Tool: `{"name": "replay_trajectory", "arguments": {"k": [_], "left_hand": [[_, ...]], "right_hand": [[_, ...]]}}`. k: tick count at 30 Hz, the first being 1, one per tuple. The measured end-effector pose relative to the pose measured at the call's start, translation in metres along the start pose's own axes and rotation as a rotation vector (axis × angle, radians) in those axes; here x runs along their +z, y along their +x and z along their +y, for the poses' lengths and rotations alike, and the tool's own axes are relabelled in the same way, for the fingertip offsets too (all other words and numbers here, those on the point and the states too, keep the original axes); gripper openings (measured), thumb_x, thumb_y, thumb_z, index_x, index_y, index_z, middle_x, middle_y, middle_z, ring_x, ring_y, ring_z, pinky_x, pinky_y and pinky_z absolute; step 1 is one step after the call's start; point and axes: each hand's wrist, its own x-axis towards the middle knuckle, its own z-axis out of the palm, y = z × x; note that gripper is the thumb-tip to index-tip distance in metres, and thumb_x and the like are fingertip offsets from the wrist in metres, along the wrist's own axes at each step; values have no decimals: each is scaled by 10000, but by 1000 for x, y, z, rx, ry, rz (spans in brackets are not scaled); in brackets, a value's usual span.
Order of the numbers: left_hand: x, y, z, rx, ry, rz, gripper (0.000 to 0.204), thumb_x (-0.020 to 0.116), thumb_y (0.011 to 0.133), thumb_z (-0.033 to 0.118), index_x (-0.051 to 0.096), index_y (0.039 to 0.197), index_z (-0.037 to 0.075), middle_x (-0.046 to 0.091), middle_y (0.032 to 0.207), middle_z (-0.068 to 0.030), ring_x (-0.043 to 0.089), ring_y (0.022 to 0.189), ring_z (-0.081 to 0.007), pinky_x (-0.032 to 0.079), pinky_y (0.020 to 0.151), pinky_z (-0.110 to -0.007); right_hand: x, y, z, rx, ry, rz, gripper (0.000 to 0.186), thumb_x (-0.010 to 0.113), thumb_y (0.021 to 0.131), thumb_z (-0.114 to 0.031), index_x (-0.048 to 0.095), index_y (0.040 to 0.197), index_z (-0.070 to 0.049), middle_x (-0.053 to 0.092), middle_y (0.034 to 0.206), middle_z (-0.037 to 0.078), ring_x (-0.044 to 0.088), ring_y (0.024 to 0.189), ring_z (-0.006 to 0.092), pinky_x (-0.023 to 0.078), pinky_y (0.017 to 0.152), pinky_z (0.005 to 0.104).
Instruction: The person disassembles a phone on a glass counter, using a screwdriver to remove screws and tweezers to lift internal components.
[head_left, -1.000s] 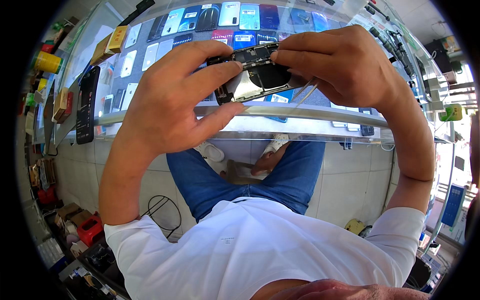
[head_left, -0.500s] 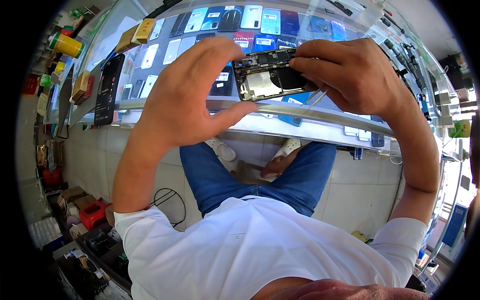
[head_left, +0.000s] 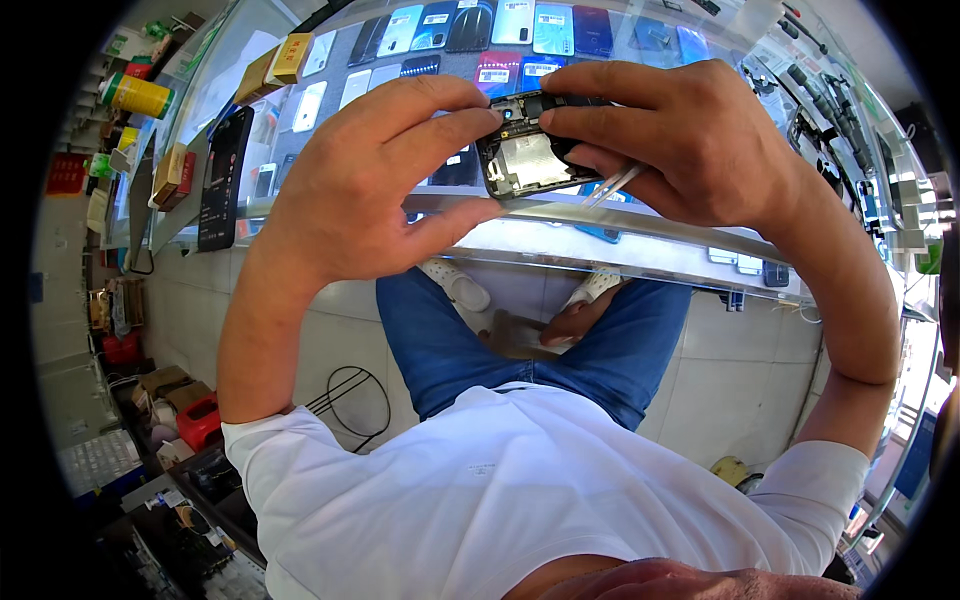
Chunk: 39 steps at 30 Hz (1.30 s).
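An opened smartphone [head_left: 520,165], its bare insides facing up, is held tilted above the front edge of a glass counter. My left hand [head_left: 370,180] grips its left side, fingertips on the upper corner and thumb at the lower edge. Across its upper right part reach the fingers of my right hand [head_left: 660,140], which hide that area. Tweezers [head_left: 612,187] are tucked in the same right hand, their tips pointing down and left past the phone. Whether the right fingertips pinch a small part cannot be made out.
Rows of phones [head_left: 512,22] lie inside the glass counter. On its left stand a dark phone with a lit screen [head_left: 222,180] and small yellow boxes [head_left: 293,58]. Tools and cables [head_left: 820,95] crowd the right side. Red and brown items [head_left: 200,422] sit on the lower left.
My right fingers have moved left over the phone's upper part. My left fingertips have come down onto its upper left corner. The tweezers have shifted slightly left with my right hand.
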Motion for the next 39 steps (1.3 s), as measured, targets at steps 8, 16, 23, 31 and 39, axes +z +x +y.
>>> {"name": "replay_trajectory", "arguments": {"k": [8,16,23,31,39], "left_hand": [[-6,6,-10,58,-4,-47,621,920,755,177,761,1332,12,727,1363,-169,739,1180,-371,606,995,-434],[-14,11,-12,153,94,-105,630,909,761,175,763,1350,11,730,1366,-172,742,1156,-373,619,954,-439],[-19,18,-8,219,169,-189,629,892,770,154,752,1363,-3,730,1358,-184,739,1130,-382,612,945,-449],[-21,20,-2,203,198,-219,635,872,768,133,741,1370,-22,717,1361,-187,738,1094,-374,611,912,-442],[-27,27,11,208,282,-354,646,867,729,112,732,1335,-66,683,1369,-174,726,1094,-358,604,913,-453]], "right_hand": [[1,0,2,9,42,-12,290,839,951,-146,805,1228,-68,783,1300,135,804,822,307,623,656,376],[3,-1,3,-4,57,6,294,835,944,-137,804,1224,-56,780,1311,151,805,852,346,637,691,398],[3,0,2,-10,39,-5,297,839,932,-134,806,1218,-61,780,1311,155,801,869,354,635,706,405],[1,0,-2,47,91,16,294,840,923,-119,806,1211,-67,783,1307,137,791,846,349,623,690,404],[1,0,-3,51,80,13,291,848,916,-122,804,1200,-76,784,1303,127,784,821,345,614,670,404]]}}
